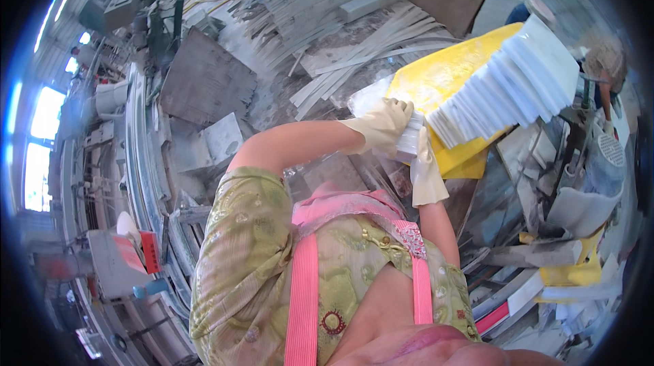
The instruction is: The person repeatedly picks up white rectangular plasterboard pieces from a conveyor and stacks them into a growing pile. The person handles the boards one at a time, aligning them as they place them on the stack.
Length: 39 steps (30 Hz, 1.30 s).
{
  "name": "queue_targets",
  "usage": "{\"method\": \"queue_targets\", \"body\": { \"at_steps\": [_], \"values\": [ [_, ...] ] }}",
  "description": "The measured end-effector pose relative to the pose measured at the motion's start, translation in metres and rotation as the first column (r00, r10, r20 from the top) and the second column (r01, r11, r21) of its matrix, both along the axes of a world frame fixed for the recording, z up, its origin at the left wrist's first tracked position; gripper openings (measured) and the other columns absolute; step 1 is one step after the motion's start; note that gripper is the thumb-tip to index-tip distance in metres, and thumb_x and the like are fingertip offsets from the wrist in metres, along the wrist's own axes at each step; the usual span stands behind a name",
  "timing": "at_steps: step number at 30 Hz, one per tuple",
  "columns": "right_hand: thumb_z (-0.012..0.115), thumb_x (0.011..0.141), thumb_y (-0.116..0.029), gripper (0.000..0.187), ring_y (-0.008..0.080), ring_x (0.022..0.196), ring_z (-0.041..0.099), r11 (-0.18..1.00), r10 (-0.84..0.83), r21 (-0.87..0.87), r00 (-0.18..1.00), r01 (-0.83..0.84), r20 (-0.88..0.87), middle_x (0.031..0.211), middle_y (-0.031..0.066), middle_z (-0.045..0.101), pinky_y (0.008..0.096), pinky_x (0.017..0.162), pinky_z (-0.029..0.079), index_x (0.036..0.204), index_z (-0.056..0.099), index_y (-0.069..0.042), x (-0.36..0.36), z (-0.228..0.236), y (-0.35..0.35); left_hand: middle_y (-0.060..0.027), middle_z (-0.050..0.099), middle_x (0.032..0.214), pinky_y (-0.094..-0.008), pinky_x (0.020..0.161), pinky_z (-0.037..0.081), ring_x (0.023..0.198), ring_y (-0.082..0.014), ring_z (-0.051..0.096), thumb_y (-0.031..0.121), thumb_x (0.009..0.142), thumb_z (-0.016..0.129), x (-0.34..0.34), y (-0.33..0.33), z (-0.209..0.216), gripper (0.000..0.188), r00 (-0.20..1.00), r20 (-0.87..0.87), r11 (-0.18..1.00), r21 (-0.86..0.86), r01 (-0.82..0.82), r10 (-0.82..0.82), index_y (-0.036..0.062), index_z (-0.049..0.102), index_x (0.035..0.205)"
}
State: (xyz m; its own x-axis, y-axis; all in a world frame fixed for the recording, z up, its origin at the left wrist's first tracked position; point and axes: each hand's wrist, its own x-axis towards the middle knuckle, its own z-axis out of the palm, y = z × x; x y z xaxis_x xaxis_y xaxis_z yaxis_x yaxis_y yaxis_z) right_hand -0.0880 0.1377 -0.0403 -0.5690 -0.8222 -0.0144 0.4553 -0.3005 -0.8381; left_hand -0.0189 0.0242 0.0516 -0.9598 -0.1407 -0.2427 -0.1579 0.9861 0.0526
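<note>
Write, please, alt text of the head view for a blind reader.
Gloved left hand and right hand hold a small white stack beside a long row of white slabs on a yellow surface. Pale strips lie beyond.

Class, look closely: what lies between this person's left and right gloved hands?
In the head view, a small stack of thin white pieces sits between the left hand and the right hand, gripped by both.

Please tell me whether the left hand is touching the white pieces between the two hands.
Touching. In the head view, the gloved left hand curls its fingers over the white pieces, no gap showing.
</note>
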Motion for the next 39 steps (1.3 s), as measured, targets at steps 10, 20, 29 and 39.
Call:
{"method": "queue_targets", "body": {
  "at_steps": [10,20,29,39],
  "values": [
    [0.034,0.112,-0.038,0.059,0.0258,0.144,0.041,0.998,-0.040,-0.051,0.995,0.045,0.088,0.156,0.0134,0.042,0.0383,0.118,0.035,0.156,0.035,0.001,0.015,-0.002,0.018,-0.0206,0.063,0.121,-0.0377,0.093,0.053,0.113,-0.0321,0.064,0.029,0.056,0.087,-0.002,0.007,0.009,0.092,0.995,0.059,0.997,-0.025,-0.075,0.077,-0.0080,0.047,0.130],
    [0.051,0.102,-0.026,0.069,0.0278,0.149,0.036,0.999,-0.035,-0.011,0.992,0.034,-0.124,0.162,0.0169,0.034,0.0406,0.122,0.030,0.161,0.025,-0.001,0.005,-0.019,0.044,-0.0173,0.065,0.118,-0.0350,0.092,0.053,0.110,-0.0311,0.066,0.031,0.053,0.087,0.005,0.006,0.005,0.094,0.997,0.011,0.996,-0.038,-0.076,0.076,-0.0071,0.048,0.130],
    [0.082,0.078,-0.009,0.097,0.0262,0.130,0.056,0.771,0.327,0.551,0.545,0.319,-0.772,0.144,0.0178,0.054,0.0392,0.105,0.046,0.158,0.027,-0.005,0.013,-0.032,0.087,-0.0189,0.060,0.122,-0.0380,0.106,0.044,0.120,-0.0323,0.060,0.031,0.049,0.090,0.033,-0.006,-0.002,0.112,0.988,-0.118,0.971,0.230,-0.066,0.095,-0.0119,0.039,0.140],
    [0.082,0.080,-0.018,0.083,0.0233,0.112,0.062,0.592,-0.075,0.588,0.764,0.551,-0.640,0.132,0.0117,0.061,0.0372,0.097,0.051,0.150,0.041,-0.002,0.093,-0.018,-0.025,-0.0153,0.062,0.120,-0.0379,0.102,0.044,0.112,-0.0274,0.062,0.027,0.054,0.082,0.083,-0.115,-0.013,0.103,0.840,-0.477,0.908,0.175,0.380,-0.260,-0.0094,0.042,0.142]
  ]
}}
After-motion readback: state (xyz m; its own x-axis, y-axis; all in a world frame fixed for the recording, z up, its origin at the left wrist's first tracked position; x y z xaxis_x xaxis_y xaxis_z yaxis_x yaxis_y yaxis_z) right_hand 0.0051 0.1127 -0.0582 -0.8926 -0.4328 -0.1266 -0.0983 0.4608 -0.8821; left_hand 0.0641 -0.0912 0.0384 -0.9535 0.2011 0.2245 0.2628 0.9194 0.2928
